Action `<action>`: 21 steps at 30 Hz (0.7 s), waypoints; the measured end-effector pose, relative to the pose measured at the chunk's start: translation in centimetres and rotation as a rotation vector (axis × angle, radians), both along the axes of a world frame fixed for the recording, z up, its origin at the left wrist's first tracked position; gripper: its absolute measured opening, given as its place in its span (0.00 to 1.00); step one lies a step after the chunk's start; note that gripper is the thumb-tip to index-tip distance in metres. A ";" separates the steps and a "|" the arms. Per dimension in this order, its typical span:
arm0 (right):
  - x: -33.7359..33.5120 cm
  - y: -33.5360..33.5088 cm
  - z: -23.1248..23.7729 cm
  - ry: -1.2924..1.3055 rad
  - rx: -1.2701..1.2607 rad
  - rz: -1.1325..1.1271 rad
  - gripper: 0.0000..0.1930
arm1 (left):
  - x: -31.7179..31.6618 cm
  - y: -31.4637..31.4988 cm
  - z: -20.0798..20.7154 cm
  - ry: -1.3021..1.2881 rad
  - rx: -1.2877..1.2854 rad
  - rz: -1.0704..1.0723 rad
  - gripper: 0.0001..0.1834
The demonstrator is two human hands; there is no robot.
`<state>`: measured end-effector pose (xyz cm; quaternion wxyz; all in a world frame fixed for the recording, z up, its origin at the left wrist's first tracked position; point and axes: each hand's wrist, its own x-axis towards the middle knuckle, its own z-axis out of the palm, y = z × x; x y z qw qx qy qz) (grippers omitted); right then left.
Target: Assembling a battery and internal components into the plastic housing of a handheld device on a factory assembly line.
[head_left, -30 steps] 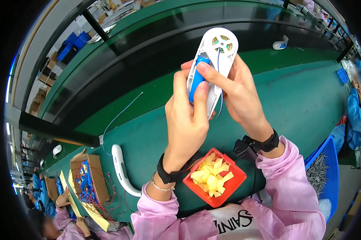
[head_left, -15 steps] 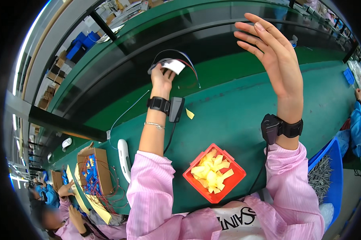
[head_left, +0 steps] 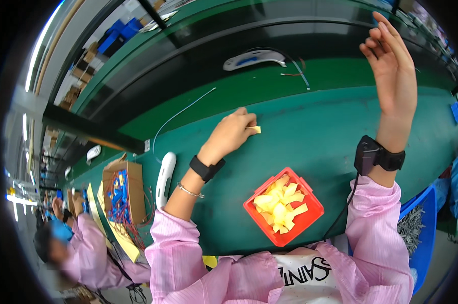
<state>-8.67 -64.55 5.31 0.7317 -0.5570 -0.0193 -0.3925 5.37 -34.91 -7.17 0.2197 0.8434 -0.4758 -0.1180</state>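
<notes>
My left hand (head_left: pixel 229 134) is over the green table, its fingers closed on a small piece of yellow tape or paper (head_left: pixel 256 129). Raised at the upper right, my right hand (head_left: pixel 395 76) holds nothing; its fingers are apart and partly curled. Beyond my left hand, a white curved plastic housing (head_left: pixel 262 57) with thin wires lies on the darker green strip. A similar white housing (head_left: pixel 164 177) rests beside my left forearm. Between my arms stands a red square bin (head_left: pixel 315 202) filled with yellow strips (head_left: pixel 279 202).
A cardboard box (head_left: pixel 135 195) of blue parts with red wires stands at the left, near a seated co-worker (head_left: pixel 74 248). A thin pale cable (head_left: pixel 181 111) curves across the table. At the right is a blue bin (head_left: pixel 426 243) of metal pieces. Dark posts and rails border the far side.
My left hand has let go of the white wired housing on the far strip, come back nearer, and taken hold of the yellow piece. My right hand stays raised, fingers more curled.
</notes>
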 end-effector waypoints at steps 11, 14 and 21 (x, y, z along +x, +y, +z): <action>0.0 2.1 0.5 0.070 -0.225 0.002 0.18 | -15.0 5.4 5.7 -0.055 -0.229 -0.060 0.14; -0.4 2.7 0.4 0.115 -0.309 -0.004 0.18 | -11.7 9.5 5.2 -0.234 -0.407 0.336 0.11; -0.7 2.4 0.7 0.141 -0.330 0.019 0.17 | -7.2 23.8 0.0 -0.247 0.250 0.863 0.24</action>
